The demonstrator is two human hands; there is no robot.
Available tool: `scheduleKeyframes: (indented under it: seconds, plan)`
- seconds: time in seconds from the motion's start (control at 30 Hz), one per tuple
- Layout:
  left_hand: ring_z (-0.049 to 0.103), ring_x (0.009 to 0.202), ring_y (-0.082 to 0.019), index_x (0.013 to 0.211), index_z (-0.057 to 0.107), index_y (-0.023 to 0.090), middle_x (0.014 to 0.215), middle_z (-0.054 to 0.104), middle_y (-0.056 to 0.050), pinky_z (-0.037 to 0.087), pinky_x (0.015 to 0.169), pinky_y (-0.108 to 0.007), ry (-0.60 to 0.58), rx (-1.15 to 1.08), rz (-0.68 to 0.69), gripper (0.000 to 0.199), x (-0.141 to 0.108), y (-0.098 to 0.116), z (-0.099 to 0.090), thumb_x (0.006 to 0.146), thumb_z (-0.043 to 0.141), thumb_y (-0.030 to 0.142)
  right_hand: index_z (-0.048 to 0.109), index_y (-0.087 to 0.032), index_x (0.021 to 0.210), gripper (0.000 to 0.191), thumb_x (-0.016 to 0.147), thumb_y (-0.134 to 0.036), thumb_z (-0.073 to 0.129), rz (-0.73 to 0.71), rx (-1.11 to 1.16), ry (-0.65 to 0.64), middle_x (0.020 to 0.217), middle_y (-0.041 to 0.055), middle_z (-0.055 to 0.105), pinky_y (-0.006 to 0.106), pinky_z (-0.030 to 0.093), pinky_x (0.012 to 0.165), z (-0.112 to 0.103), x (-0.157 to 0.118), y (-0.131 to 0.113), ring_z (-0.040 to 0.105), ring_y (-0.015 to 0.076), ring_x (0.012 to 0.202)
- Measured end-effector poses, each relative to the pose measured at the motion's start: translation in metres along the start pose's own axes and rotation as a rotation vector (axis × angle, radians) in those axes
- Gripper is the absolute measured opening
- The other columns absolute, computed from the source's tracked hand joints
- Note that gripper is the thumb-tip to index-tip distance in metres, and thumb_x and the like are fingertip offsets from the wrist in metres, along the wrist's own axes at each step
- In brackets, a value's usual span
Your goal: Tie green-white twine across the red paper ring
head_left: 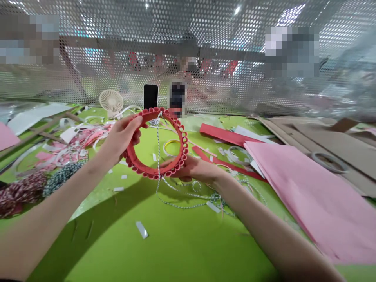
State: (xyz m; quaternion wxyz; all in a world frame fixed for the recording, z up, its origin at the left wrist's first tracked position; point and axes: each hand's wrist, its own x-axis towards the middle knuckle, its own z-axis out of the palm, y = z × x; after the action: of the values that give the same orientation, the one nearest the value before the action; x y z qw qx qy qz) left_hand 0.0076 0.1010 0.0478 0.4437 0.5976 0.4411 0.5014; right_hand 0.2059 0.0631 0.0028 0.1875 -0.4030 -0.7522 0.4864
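A red ring point(135, 161) with a scalloped, looped outer edge is held upright above the green table. My left hand point(125, 135) grips its upper left side between thumb and fingers. At the lower right, my right hand point(190, 168) holds the ring's edge from behind and below, its fingers partly hidden. A green-and-white twisted cord point(158, 145) is knotted at the ring's top, runs straight down across the opening and passes over the bottom edge. From there it trails right along the table.
Pink sheets point(311, 188) and cardboard point(335, 145) lie right. Red strips point(226, 135) and tape rolls sit behind my right hand. Left are cord bundles point(63, 178) and paper scraps point(76, 147). A small fan point(111, 102) and a phone point(150, 96) stand before a perforated metal screen point(102, 74).
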Motion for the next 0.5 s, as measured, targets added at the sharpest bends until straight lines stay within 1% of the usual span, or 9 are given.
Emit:
scheduleKeyframes:
  seconds: [0.07,0.13,0.2,0.23,0.3,0.37,0.4,0.43,0.5]
  plan:
    - [0.042,0.046,-0.005,0.074,0.059,0.018,0.062,0.054,0.002,0.037,0.041,-0.016,0.003,-0.020,0.007,0.016,0.001,-0.001,0.000,0.078,0.051,0.031,0.064,-0.016,0.086,0.018,0.079,-0.023,0.049,0.015,-0.017,0.026,0.074,0.0017,0.064,0.017,0.041,0.044,0.006,0.003,0.001,0.047,0.0046,0.049]
    - [0.042,0.045,-0.006,0.073,0.059,0.017,0.057,0.051,0.003,0.037,0.042,-0.016,0.013,0.002,-0.011,0.018,0.001,0.000,0.000,0.078,0.051,0.032,0.064,-0.016,0.079,0.016,0.079,-0.021,0.049,0.079,-0.117,0.130,0.068,0.0015,0.063,0.019,0.042,0.046,0.004,0.006,0.005,0.049,0.0063,0.051]
    - [0.042,0.044,-0.006,0.070,0.059,0.017,0.053,0.048,0.003,0.038,0.042,-0.016,0.004,0.016,-0.029,0.019,0.001,0.001,-0.001,0.078,0.051,0.032,0.063,-0.014,0.078,0.017,0.078,-0.017,0.047,0.148,-0.217,0.276,0.068,0.0042,0.063,0.023,0.043,0.050,-0.006,0.007,0.011,0.052,0.0100,0.055]
    - [0.042,0.045,-0.006,0.070,0.059,0.016,0.054,0.048,0.003,0.037,0.042,-0.016,-0.008,0.011,-0.031,0.019,0.000,0.002,-0.001,0.079,0.051,0.031,0.063,-0.014,0.080,0.019,0.078,-0.014,0.044,0.184,-0.275,0.365,0.071,0.0066,0.063,0.026,0.043,0.053,-0.012,0.007,0.014,0.054,0.0126,0.059]
    - [0.042,0.045,-0.005,0.070,0.060,0.016,0.057,0.050,0.002,0.036,0.041,-0.015,-0.037,-0.009,-0.031,0.019,-0.001,0.004,-0.001,0.079,0.050,0.029,0.062,-0.011,0.091,0.028,0.077,-0.008,0.038,0.249,-0.390,0.553,0.086,0.0129,0.062,0.033,0.043,0.063,-0.026,0.005,0.018,0.056,0.0192,0.075]
    - [0.042,0.045,-0.005,0.069,0.059,0.016,0.057,0.049,0.002,0.035,0.041,-0.015,-0.059,-0.006,-0.035,0.019,-0.001,0.005,-0.001,0.080,0.049,0.029,0.057,-0.011,0.105,0.038,0.076,-0.003,0.034,0.279,-0.465,0.674,0.102,0.0163,0.058,0.038,0.041,0.072,-0.036,0.001,0.017,0.054,0.0234,0.089]
    - [0.042,0.045,-0.005,0.069,0.059,0.016,0.056,0.048,0.002,0.035,0.041,-0.015,-0.062,0.006,-0.042,0.019,-0.002,0.005,-0.001,0.080,0.050,0.029,0.055,-0.012,0.109,0.041,0.075,-0.003,0.034,0.280,-0.482,0.693,0.107,0.0156,0.057,0.038,0.041,0.073,-0.038,-0.001,0.015,0.053,0.0233,0.091]
    - [0.042,0.045,-0.005,0.069,0.059,0.016,0.054,0.047,0.003,0.035,0.041,-0.015,-0.062,0.021,-0.049,0.019,-0.002,0.005,-0.001,0.080,0.050,0.029,0.056,-0.014,0.110,0.042,0.074,-0.005,0.036,0.277,-0.488,0.684,0.108,0.0133,0.058,0.036,0.043,0.072,-0.038,-0.003,0.012,0.055,0.0217,0.088]
    - [0.043,0.044,-0.006,0.069,0.059,0.017,0.051,0.046,0.003,0.035,0.041,-0.015,-0.053,0.038,-0.051,0.019,-0.001,0.003,-0.001,0.080,0.050,0.030,0.059,-0.019,0.106,0.038,0.073,-0.009,0.042,0.244,-0.438,0.541,0.104,0.0077,0.061,0.031,0.046,0.064,-0.031,-0.005,0.003,0.057,0.0165,0.074]
